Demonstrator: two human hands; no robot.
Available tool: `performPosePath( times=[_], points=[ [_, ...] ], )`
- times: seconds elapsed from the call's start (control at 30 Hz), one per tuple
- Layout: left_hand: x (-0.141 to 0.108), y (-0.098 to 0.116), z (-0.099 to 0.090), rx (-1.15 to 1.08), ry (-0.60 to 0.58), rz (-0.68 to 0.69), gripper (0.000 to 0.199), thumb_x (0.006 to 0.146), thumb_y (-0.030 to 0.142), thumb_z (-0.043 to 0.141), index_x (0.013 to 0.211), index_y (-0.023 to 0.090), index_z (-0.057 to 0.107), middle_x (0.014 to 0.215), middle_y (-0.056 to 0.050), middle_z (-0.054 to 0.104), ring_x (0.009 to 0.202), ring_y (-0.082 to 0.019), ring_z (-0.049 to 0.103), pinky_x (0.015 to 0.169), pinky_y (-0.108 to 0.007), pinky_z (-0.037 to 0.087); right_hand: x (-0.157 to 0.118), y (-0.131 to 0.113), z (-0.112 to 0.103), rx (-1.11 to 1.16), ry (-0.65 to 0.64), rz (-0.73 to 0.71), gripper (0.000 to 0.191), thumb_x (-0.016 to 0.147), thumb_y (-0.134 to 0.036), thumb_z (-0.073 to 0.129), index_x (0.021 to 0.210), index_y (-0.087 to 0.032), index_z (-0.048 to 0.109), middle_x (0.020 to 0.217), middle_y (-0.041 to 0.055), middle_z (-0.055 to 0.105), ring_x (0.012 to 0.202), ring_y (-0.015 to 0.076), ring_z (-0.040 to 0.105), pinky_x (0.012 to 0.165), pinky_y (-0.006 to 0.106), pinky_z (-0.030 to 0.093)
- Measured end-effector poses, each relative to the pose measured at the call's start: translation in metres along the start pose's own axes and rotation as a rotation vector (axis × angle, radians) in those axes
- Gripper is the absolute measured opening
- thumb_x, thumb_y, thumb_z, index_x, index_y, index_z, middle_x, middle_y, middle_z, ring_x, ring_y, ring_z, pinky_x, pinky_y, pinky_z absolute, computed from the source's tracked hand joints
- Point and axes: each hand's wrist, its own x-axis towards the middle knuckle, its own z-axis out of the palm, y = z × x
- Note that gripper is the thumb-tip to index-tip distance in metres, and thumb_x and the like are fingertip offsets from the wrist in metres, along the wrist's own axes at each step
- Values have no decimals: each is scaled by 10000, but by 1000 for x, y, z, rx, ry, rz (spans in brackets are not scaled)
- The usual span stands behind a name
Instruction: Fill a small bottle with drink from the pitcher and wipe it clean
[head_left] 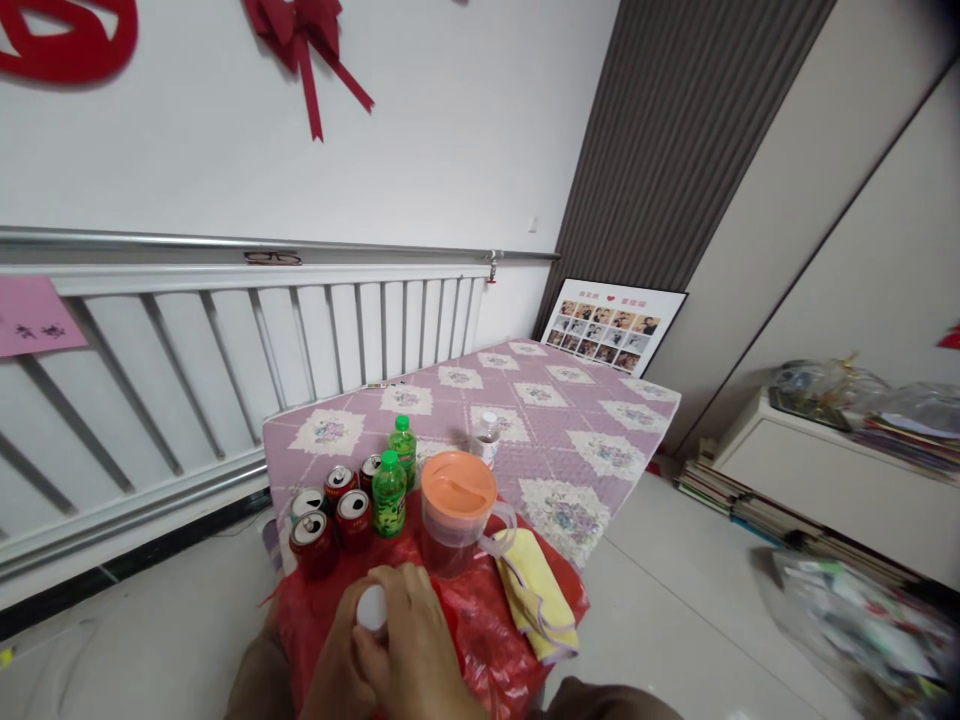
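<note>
Both hands meet at the bottom centre over a red plastic sheet. My left hand and my right hand close together around a bottle with a white cap; only the cap shows. Just beyond them stands a clear pitcher with an orange lid holding dark liquid. Several red drink cans and two green bottles stand to its left. A yellow cloth lies to the right of the pitcher.
A small clear bottle stands behind the pitcher on the purple patterned tablecloth. A white railing runs along the left. A framed photo collage leans against the wall. Stacked books and a low cabinet are at the right.
</note>
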Motion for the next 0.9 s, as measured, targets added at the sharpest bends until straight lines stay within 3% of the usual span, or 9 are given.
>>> performPosePath(
  times=[0.17, 0.3, 0.43, 0.6, 0.73, 0.9],
  points=[
    [1, 15, 2, -37, -19, -33, 297, 803, 297, 640, 1090, 226, 618, 1038, -67, 726, 905, -249, 708, 805, -358, 596, -3, 4, 2, 164, 7, -63, 634, 689, 16, 562, 1292, -179, 582, 1178, 107, 670, 1111, 265, 623, 983, 436, 517],
    [3, 25, 3, -130, -59, -54, 334, 807, 299, 650, 1123, 221, 580, 980, -55, 719, 891, -243, 697, 774, -348, 590, -3, 6, 5, 223, 38, -10, 730, 673, -48, 646, 1379, -178, 510, 1283, 118, 625, 1210, 288, 570, 1039, 456, 483],
    [3, 24, 4, -122, -90, -51, 450, 765, 271, 679, 1179, 205, 516, 1061, -83, 672, 938, -251, 676, 816, -374, 566, 0, 12, 15, 172, 141, 83, 660, 643, -118, 725, 1283, -109, 562, 1135, 154, 664, 1084, 327, 624, 959, 510, 524],
    [3, 25, 2, -77, -96, -26, 428, 767, 244, 657, 1172, 191, 531, 1065, -85, 640, 946, -242, 651, 848, -386, 541, -2, 21, 27, 155, 243, -40, 551, 716, -131, 630, 1262, -139, 554, 1120, 136, 680, 1045, 293, 655, 900, 469, 562],
    [5, 30, 0, -88, -114, -25, 441, 793, 235, 641, 1214, 189, 516, 1111, -88, 622, 972, -228, 633, 888, -376, 524, -6, 22, 26, 180, 244, -92, 479, 796, -148, 552, 1276, -152, 542, 1174, 135, 681, 1101, 268, 655, 924, 425, 558],
    [5, 35, 2, -140, -128, -78, 347, 807, 245, 641, 1126, 192, 517, 944, -37, 623, 808, -201, 617, 839, -370, 534, -5, 19, 26, 243, 194, 18, 699, 714, -147, 633, 1392, -164, 463, 1251, 136, 642, 1164, 285, 617, 977, 434, 530]
  ],
)
